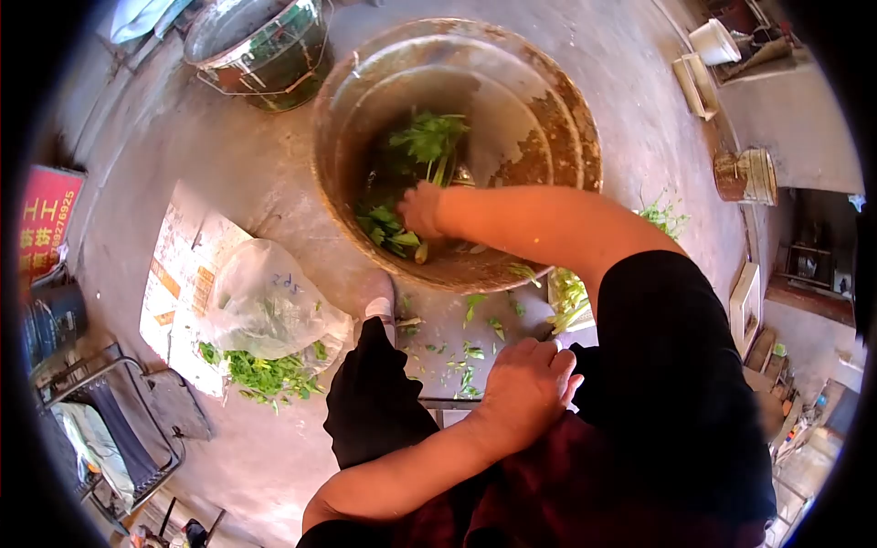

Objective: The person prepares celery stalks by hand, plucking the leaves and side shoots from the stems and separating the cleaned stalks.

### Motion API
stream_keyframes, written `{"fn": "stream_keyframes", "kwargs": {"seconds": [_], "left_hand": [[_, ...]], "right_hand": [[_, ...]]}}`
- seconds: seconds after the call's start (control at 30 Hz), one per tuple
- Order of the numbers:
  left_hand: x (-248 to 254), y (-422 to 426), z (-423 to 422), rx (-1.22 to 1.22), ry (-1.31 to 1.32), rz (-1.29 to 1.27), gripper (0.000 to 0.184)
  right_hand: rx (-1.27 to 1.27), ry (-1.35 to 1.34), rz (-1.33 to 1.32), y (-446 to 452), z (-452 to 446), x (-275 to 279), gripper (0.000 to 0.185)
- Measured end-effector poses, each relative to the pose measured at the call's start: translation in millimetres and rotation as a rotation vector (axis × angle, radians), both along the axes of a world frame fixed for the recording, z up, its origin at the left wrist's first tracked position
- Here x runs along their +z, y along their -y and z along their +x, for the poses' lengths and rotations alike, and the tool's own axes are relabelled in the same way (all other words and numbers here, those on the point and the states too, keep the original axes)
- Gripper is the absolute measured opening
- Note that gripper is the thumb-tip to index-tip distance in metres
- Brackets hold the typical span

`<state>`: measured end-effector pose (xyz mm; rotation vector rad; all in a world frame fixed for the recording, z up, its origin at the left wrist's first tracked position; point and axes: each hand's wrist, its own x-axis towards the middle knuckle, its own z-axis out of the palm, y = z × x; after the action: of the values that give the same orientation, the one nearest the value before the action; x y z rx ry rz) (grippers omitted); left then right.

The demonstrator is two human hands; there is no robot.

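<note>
My right hand [422, 209] reaches down inside a large rusty metal barrel [571, 137], its fingers curled around celery stalks. Celery leaves [427, 139] show above the hand, and more leaves with a pale stalk end [420, 253] lie below it. Part of the grip is hidden in the barrel's shade. My left hand [528, 384] rests near my knee, loosely closed, and no object shows in it. Beside the barrel, partly behind my right arm, is a bundle of celery [568, 300]. Torn green leaves [468, 370] are scattered on the floor.
On the left, a clear plastic bag [269, 301] with leafy greens [274, 376] lies over a flattened cardboard sheet [169, 260]. A metal bucket [260, 64] stands beyond the barrel. A folding chair [114, 429] is at the lower left, and a red sign [47, 224] is above it.
</note>
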<state>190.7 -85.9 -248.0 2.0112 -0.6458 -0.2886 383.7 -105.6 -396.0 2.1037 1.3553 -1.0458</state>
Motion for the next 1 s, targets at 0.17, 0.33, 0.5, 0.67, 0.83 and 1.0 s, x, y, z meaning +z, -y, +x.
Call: {"fn": "stream_keyframes", "kwargs": {"seconds": [0.17, 0.33, 0.5, 0.67, 0.83, 1.0], "left_hand": [[6.4, -13.2, 8.6, 0.011, -0.022, 0.056, 0.018], [-3.6, -8.7, 1.3, 0.028, 0.011, -0.040, 0.019], [-8.6, -0.9, -11.0, 0.091, 0.051, -0.162, 0.021], [3.2, -6.4, -23.1, 0.198, 0.105, -0.462, 0.018], [13.7, -33.3, -35.4, 0.407, -0.609, -0.730, 0.019], [11.3, -26.6, -31.5, 0.260, -0.239, -0.810, 0.033]], "right_hand": [[-0.301, -0.154, 0.123, 16.0, 18.8, 47.1, 0.025], [-1.089, -0.262, 1.004, 87.3, 42.0, 196.2, 0.025], [-1.087, -0.232, 1.854, 147.2, -13.2, 305.0, 0.023], [-1.083, -0.651, 2.182, 221.2, -121.7, 366.8, 0.037], [-1.349, 0.051, 2.328, 272.4, -230.9, 394.2, 0.029], [-1.523, 0.235, 1.480, 197.5, -266.3, 366.7, 0.024]]}}
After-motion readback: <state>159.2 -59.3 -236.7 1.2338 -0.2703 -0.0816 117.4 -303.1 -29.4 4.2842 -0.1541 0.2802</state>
